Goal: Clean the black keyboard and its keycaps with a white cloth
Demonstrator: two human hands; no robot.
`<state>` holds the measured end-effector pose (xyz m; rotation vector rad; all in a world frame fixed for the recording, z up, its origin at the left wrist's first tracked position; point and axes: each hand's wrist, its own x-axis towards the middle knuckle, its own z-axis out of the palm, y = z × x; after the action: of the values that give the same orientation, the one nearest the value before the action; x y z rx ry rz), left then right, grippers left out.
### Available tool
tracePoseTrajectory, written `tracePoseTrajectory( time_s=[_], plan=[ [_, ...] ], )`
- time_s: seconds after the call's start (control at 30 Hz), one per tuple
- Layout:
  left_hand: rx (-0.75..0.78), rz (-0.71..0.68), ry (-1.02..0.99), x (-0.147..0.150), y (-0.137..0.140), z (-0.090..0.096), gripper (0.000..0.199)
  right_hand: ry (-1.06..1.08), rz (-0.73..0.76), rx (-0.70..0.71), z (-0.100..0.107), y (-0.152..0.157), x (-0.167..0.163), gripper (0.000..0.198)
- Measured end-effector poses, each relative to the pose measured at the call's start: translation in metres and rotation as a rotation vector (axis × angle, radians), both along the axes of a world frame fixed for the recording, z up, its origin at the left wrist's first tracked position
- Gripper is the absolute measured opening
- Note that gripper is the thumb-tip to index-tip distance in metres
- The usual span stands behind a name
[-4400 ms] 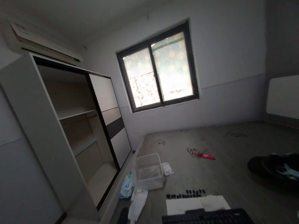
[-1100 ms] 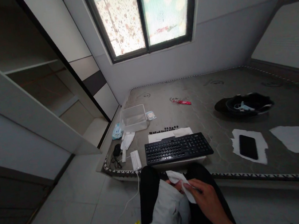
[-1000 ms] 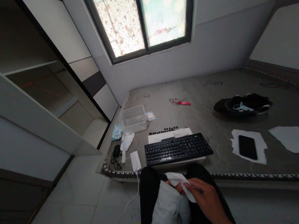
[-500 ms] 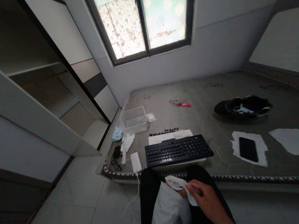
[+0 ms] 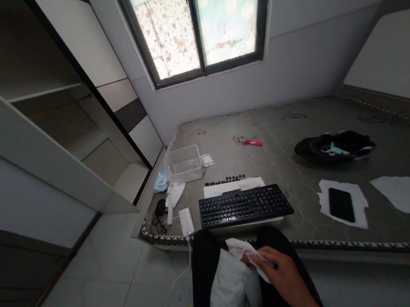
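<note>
Over my lap, both hands meet on a white tissue (image 5: 240, 247). My right hand (image 5: 285, 276) pinches its near edge, and a small dark object seems tucked in the fingers. My left hand (image 5: 246, 259) is mostly hidden behind its white sleeve (image 5: 226, 286) and the tissue, with only the fingertips showing against the paper. A black keyboard (image 5: 245, 205) lies on the bare mattress (image 5: 297, 161) just beyond my knees. A row of loose black keycaps (image 5: 225, 179) sits behind it on a white sheet (image 5: 232, 186).
A clear plastic box (image 5: 183, 163), a white power strip (image 5: 186, 221) with its cable, a red packet (image 5: 250, 141), a black phone (image 5: 340, 204) on paper, another paper sheet (image 5: 409, 189) and dark clothing (image 5: 334, 145) lie on the mattress. An open wardrobe (image 5: 35, 125) stands left.
Earlier the camera faced the window with my hands barely showing; it has since tilted down. Over the last second my hands have kept working the tissue, shifting only slightly.
</note>
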<state>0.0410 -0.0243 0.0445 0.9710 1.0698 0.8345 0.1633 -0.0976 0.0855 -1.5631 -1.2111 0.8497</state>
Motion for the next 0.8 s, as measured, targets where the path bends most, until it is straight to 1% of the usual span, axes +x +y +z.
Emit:
tracePoseTrajectory(
  time_s=[0.07, 0.17, 0.23, 0.33, 0.4, 0.47, 0.6, 0.7, 0.8],
  plan=[
    [-0.013, 0.036, -0.003, -0.001, -0.003, 0.005, 0.063, 0.001, -0.043, -0.014, -0.004, 0.0, 0.0, 0.039],
    [-0.025, 0.047, -0.021, -0.001, -0.008, 0.005, 0.059, 0.003, -0.06, -0.03, -0.008, -0.002, 0.002, 0.042],
    [-0.016, 0.009, -0.032, -0.001, -0.008, 0.001, 0.051, 0.005, -0.042, -0.031, -0.008, -0.002, 0.003, 0.045],
    [0.047, -0.085, -0.004, 0.0, -0.005, -0.006, 0.03, 0.02, 0.013, -0.033, -0.006, -0.003, 0.004, 0.047],
    [0.081, -0.151, 0.031, 0.002, -0.001, -0.011, 0.023, 0.031, 0.044, -0.035, -0.004, -0.003, 0.004, 0.047],
    [0.063, -0.147, 0.044, 0.003, 0.002, -0.017, 0.028, 0.037, 0.06, -0.037, -0.004, -0.003, 0.003, 0.046],
    [0.049, -0.037, 0.017, -0.001, 0.001, -0.026, 0.04, 0.042, 0.069, -0.049, -0.006, -0.003, -0.001, 0.045],
    [0.07, -0.019, -0.034, -0.006, -0.003, -0.023, 0.049, 0.031, 0.088, -0.062, -0.009, -0.004, -0.003, 0.046],
    [0.047, -0.021, -0.093, -0.006, -0.006, -0.017, 0.053, 0.014, 0.079, -0.06, -0.012, -0.004, -0.002, 0.046]
  ],
)
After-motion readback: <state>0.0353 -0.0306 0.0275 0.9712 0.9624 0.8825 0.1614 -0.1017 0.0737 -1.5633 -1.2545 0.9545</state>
